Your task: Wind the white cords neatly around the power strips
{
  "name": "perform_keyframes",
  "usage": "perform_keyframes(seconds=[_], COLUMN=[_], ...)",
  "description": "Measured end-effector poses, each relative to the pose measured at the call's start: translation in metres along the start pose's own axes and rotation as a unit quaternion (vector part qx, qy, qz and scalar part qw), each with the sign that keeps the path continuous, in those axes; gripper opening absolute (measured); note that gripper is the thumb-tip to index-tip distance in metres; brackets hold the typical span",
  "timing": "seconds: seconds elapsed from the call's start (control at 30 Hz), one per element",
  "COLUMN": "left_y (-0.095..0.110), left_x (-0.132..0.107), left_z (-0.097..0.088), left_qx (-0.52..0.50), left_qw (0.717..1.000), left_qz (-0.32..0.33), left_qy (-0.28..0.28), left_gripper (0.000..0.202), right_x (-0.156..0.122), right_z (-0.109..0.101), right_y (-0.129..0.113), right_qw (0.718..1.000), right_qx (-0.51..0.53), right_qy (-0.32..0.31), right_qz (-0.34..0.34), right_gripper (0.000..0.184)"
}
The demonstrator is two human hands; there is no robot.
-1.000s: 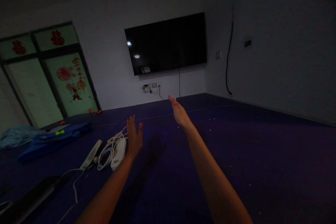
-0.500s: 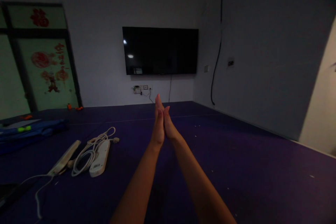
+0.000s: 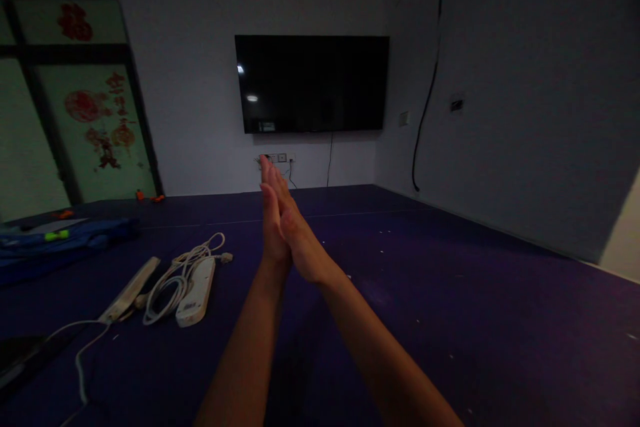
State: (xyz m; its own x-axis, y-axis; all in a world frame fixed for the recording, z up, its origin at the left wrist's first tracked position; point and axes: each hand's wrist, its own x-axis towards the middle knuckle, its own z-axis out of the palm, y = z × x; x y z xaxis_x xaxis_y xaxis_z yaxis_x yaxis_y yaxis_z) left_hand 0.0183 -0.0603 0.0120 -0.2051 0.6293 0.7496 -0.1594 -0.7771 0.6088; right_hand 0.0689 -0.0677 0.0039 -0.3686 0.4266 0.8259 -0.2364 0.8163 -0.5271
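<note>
My left hand (image 3: 273, 233) and my right hand (image 3: 304, 243) are pressed palm to palm in the middle of the view. Their fingers are stretched out and point forward and up, tilted a little to the left. No object shows between the palms, though the inner faces are hidden. Beneath them spreads a dark purple surface (image 3: 380, 347). Nearest on the left lies a white power strip (image 3: 197, 297) with a coiled white cable (image 3: 167, 290), apart from both hands.
Another power strip (image 3: 131, 290) lies further left, beside blue cloth (image 3: 95, 233). A television (image 3: 313, 83) hangs on the far wall above sockets (image 3: 283, 157). A black cable (image 3: 426, 113) dangles at the right wall. A glazed door (image 3: 100, 127) stands at the left.
My joined hands have moved left, and come closer and larger in view. The right hand now slants more across the left. The camera view has shifted slightly.
</note>
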Motion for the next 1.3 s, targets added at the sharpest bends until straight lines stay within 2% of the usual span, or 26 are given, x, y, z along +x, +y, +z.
perform_keyframes(seconds=[0.07, 0.1, 0.17, 0.23, 0.27, 0.37, 0.43, 0.57, 0.67, 0.83, 0.97, 1.03, 1.13, 1.3], left_y=[0.005, 0.007, 0.011, 0.016, 0.019, 0.026, 0.03, 0.031, 0.031, 0.031, 0.031, 0.032, 0.035, 0.044], left_x=[0.002, 0.002, 0.002, 0.001, 0.0, 0.0, -0.001, -0.002, -0.003, -0.004, -0.006, -0.008, -0.01, -0.013], left_z=[-0.005, -0.009, -0.018, -0.032, -0.039, -0.057, -0.061, -0.052, -0.038, -0.019, -0.011, -0.009, -0.009, -0.015], left_qx=[0.017, 0.032, 0.068, 0.092, 0.091, 0.056, 0.021, -0.008, -0.004, -0.044, -0.05, -0.046, -0.031, 0.016], left_qw=[1.0, 0.999, 0.992, 0.966, 0.954, 0.933, 0.925, 0.92, 0.929, 0.938, 0.945, 0.945, 0.936, 0.918], left_qz=[0.001, -0.002, -0.036, -0.12, -0.152, -0.179, -0.184, -0.204, -0.184, -0.112, -0.097, -0.108, -0.137, -0.159], left_qy=[-0.001, -0.02, -0.098, -0.208, -0.242, -0.308, -0.331, -0.335, -0.322, -0.326, -0.309, -0.304, -0.322, -0.362], left_gripper=[0.059, 0.059, 0.059, 0.06, 0.061, 0.063, 0.063, 0.06, 0.058, 0.058, 0.058, 0.056, 0.056, 0.053], right_x=[-0.001, -0.001, -0.001, -0.002, -0.003, -0.005, -0.005, -0.002, 0.0, 0.0, -0.001, -0.003, -0.005, -0.008], right_z=[0.002, 0.001, -0.006, -0.017, -0.022, -0.031, -0.032, -0.031, -0.03, -0.031, -0.035, -0.04, -0.048, -0.053], right_y=[-0.002, -0.003, -0.007, -0.013, -0.017, -0.029, -0.032, -0.023, -0.015, -0.016, -0.02, -0.024, -0.033, -0.047], right_qw=[1.0, 1.0, 1.0, 0.998, 0.995, 0.981, 0.979, 0.984, 0.988, 0.998, 0.999, 0.998, 0.991, 0.971], right_qx=[-0.009, -0.008, -0.002, -0.005, -0.011, -0.024, -0.024, 0.027, 0.057, 0.026, -0.01, -0.023, -0.016, 0.074], right_qy=[0.0, 0.0, -0.017, -0.067, -0.101, -0.192, -0.204, -0.175, -0.139, -0.055, -0.027, -0.039, -0.094, -0.217], right_qz=[-0.01, -0.012, -0.005, 0.013, 0.021, 0.016, 0.003, 0.03, 0.027, -0.025, 0.013, 0.05, 0.089, 0.07], right_gripper=[0.072, 0.073, 0.073, 0.073, 0.072, 0.071, 0.068, 0.069, 0.063, 0.056, 0.059, 0.063, 0.064, 0.051])
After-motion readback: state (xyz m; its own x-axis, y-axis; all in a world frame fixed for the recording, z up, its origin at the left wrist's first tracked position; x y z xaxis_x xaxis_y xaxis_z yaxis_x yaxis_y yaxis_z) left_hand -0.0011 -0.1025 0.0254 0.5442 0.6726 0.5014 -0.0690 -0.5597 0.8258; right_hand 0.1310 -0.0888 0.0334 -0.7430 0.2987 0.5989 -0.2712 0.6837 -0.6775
